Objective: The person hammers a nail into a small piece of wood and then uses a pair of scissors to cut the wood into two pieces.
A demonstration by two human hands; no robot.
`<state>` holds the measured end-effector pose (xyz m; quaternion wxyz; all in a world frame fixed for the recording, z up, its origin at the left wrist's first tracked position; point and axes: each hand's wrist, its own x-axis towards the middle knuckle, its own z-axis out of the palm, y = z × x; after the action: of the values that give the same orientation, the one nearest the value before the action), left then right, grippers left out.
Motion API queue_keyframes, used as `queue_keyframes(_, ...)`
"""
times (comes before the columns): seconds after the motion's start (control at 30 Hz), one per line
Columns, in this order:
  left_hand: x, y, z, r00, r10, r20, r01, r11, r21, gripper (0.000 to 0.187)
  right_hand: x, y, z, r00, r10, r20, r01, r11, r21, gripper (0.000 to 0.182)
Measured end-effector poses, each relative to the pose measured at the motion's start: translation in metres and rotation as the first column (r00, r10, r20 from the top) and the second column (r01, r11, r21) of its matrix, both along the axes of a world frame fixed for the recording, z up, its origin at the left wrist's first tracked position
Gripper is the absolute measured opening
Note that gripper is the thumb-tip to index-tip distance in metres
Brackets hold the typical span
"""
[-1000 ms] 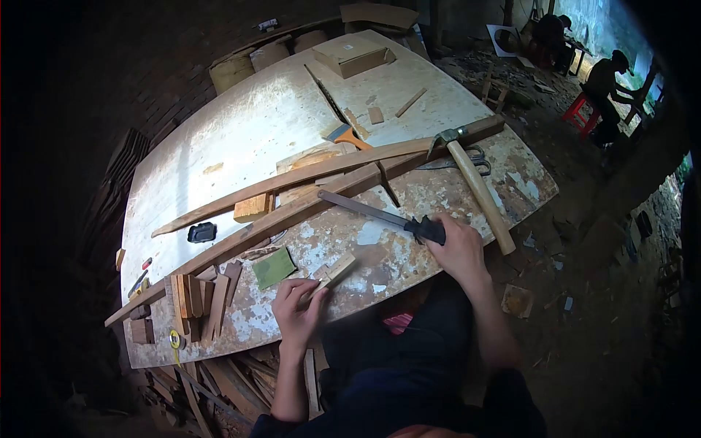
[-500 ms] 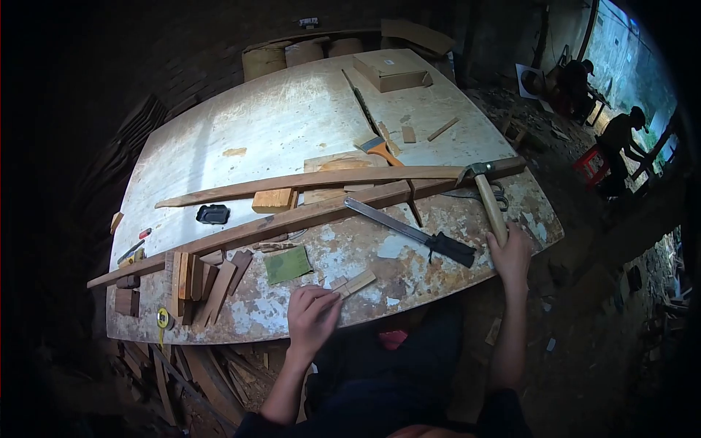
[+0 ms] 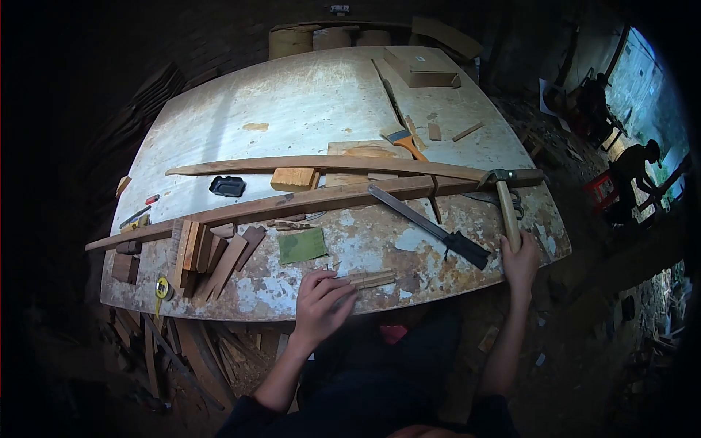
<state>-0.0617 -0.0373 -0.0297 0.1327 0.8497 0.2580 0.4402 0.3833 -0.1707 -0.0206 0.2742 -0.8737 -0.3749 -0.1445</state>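
My left hand (image 3: pixel 321 305) is at the near edge of the workbench, its fingers closed around the left end of a small wooden piece (image 3: pixel 374 278). Its fingertips are partly hidden. At the right, my right hand (image 3: pixel 521 261) grips the handle of a hammer (image 3: pixel 508 212), whose head is over the right end of a long wooden strip (image 3: pixel 328 165). Between the hands lies a saw-like blade with a black-wrapped handle (image 3: pixel 427 225). A green sandpaper piece (image 3: pixel 303 245) is just beyond my left hand.
A long wooden beam (image 3: pixel 292 203) crosses the bench (image 3: pixel 277 117). Wood blocks (image 3: pixel 191 252) and a tape measure (image 3: pixel 163 287) lie left. A black tray (image 3: pixel 228 187), a paintbrush (image 3: pixel 404 141) and a cardboard box (image 3: pixel 421 67) are farther back. Two people sit at far right.
The small wooden piece has turned to lie more level, and my left hand has shifted with it. My right hand still holds the hammer. The whole view has swung slightly.
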Motion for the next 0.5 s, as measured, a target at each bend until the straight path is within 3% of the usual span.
queue_keyframes(0.17, -0.005, -0.009, 0.004, 0.993, 0.097, 0.061, -0.096, 0.995, -0.016, 0.04, -0.007, -0.002, 0.0, 0.999, 0.028, -0.032, -0.027, 0.998, 0.049, 0.042)
queue_keyframes(0.2, -0.007, -0.01, 0.006, 0.992, 0.113, 0.055, -0.112, 0.993, -0.034, 0.052, -0.006, -0.001, 0.0, 0.999, 0.018, -0.029, -0.017, 0.999, 0.047, 0.041)
queue_keyframes(0.3, -0.009, -0.01, 0.012, 0.983, 0.18, 0.022, -0.173, 0.969, -0.173, 0.063, -0.006, 0.003, -0.001, 1.0, 0.014, -0.002, -0.014, 0.999, 0.049, 0.038)
queue_keyframes(0.4, -0.017, 0.001, 0.002, 0.997, 0.06, -0.037, -0.068, 0.958, -0.28, 0.067, -0.006, 0.001, -0.002, 1.0, 0.023, 0.008, -0.023, 0.999, 0.038, 0.037)
queue_keyframes(0.5, -0.008, 0.008, 0.008, 0.991, 0.077, -0.112, -0.102, 0.964, -0.247, 0.059, -0.004, 0.001, -0.005, 0.998, 0.025, 0.056, -0.027, 0.999, 0.04, 0.036)
